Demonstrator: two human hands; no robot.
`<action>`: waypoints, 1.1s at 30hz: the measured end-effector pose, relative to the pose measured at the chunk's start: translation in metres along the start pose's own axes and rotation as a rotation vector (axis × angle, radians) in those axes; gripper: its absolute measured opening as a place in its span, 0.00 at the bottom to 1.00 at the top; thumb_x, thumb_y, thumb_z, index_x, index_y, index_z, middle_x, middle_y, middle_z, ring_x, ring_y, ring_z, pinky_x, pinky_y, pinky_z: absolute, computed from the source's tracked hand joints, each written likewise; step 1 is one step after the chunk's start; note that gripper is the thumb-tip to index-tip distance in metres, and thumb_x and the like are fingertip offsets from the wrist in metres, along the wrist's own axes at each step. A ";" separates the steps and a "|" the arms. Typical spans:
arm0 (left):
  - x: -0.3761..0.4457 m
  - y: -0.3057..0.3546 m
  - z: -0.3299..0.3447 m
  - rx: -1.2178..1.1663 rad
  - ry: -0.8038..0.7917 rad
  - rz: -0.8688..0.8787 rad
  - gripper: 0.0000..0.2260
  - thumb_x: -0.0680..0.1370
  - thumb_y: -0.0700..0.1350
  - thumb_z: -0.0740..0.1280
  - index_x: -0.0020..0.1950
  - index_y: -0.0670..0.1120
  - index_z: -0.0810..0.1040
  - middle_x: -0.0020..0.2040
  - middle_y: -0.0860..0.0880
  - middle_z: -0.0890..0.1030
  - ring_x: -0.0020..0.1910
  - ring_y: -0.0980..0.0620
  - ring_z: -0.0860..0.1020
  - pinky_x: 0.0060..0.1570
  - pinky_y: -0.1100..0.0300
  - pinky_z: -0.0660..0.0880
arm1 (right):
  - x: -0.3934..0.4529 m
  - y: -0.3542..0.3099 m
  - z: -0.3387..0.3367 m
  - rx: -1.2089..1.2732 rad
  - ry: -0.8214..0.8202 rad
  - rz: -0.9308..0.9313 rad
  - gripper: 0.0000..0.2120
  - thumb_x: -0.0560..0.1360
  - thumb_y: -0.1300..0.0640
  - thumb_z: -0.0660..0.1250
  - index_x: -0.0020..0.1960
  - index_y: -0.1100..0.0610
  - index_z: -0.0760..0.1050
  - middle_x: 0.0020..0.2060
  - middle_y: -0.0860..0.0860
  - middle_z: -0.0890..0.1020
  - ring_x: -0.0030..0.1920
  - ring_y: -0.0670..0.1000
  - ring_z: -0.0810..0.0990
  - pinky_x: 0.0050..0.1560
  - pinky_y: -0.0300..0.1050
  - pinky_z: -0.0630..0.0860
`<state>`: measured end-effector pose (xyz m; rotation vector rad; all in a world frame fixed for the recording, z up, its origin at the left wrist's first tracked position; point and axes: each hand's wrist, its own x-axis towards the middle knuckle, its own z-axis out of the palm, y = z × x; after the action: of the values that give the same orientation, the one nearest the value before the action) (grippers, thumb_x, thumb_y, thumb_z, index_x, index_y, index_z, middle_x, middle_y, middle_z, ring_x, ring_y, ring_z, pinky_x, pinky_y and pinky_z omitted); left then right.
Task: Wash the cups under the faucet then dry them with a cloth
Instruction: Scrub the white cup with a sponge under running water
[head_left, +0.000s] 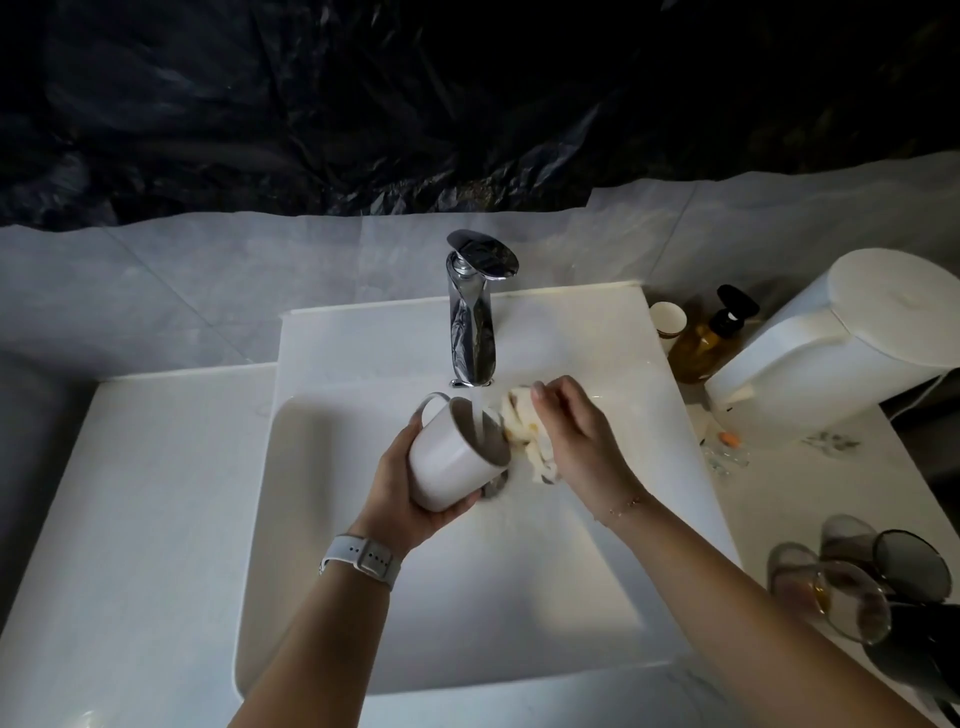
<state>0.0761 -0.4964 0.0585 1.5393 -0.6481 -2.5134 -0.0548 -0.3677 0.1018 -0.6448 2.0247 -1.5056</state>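
Note:
My left hand (402, 488) grips a white mug (452, 454) from below and tilts it, mouth toward the right, over the sink (322, 519). A thin stream of water runs from the chrome faucet (472, 322) into the mug's mouth. Just to the right, my right hand (582, 441) holds a bunched pale cloth (522, 426) with yellowish marks, right beside the mug's rim. Most of the cloth is hidden under my fingers.
Several dark glass cups (857, 582) lie at the counter's right front. At the back right are an amber pump bottle (706, 338), a small paper cup (667, 319) and a large white appliance (831, 343). The white countertop (130, 519) extends left.

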 end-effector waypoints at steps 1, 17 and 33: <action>0.001 0.000 0.002 0.002 0.009 -0.009 0.18 0.75 0.59 0.68 0.61 0.53 0.77 0.53 0.44 0.82 0.48 0.40 0.81 0.40 0.49 0.81 | -0.003 -0.002 0.003 0.035 -0.047 0.012 0.15 0.81 0.53 0.59 0.44 0.65 0.65 0.32 0.52 0.68 0.32 0.44 0.66 0.33 0.36 0.65; 0.007 0.006 0.021 0.118 -0.012 0.033 0.17 0.79 0.61 0.62 0.55 0.49 0.78 0.40 0.46 0.84 0.33 0.46 0.83 0.31 0.53 0.79 | 0.007 0.023 0.003 0.094 -0.501 0.076 0.20 0.70 0.69 0.73 0.55 0.58 0.66 0.39 0.49 0.79 0.37 0.40 0.77 0.40 0.35 0.75; 0.001 -0.003 0.024 0.438 0.253 0.475 0.19 0.73 0.64 0.67 0.53 0.51 0.73 0.49 0.49 0.81 0.49 0.49 0.80 0.51 0.50 0.77 | 0.021 0.000 0.049 0.230 -0.163 0.514 0.17 0.74 0.44 0.69 0.43 0.59 0.77 0.34 0.57 0.77 0.32 0.54 0.76 0.28 0.39 0.72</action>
<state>0.0547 -0.4871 0.0663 1.5505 -1.3955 -1.8714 -0.0384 -0.4163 0.0875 -0.1303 1.6906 -1.2966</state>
